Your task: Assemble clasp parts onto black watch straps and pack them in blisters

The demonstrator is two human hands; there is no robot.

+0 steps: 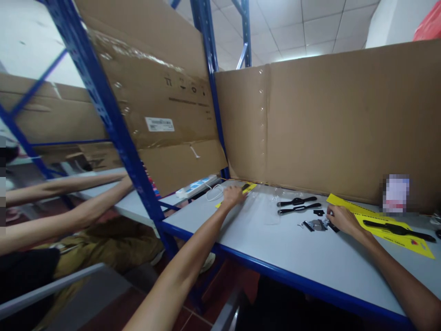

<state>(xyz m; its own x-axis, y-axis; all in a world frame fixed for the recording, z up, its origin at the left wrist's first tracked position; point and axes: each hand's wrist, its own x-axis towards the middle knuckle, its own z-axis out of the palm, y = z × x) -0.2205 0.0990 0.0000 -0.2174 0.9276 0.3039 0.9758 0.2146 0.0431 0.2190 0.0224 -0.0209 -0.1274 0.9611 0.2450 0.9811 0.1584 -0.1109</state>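
My left hand (233,196) rests over a yellow card (251,187) at the table's back left, near a dark item on the card; its fingers are bent, and what they hold is hidden. My right hand (341,218) is closed at the fingertips beside small grey metal parts (317,225) and a small black piece (319,213). Whatever it pinches is too small to name. Two black strap-like pieces (299,209) lie between the hands. To the right, another black strap-like piece (396,229) lies on a yellow sheet (420,248).
Cardboard panels (330,119) stand behind the grey table (262,239), with a blue metal post (117,124) at the left. A white power strip (198,186) and cable sit at the back left. Another person's arms (62,225) reach over a neighbouring table.
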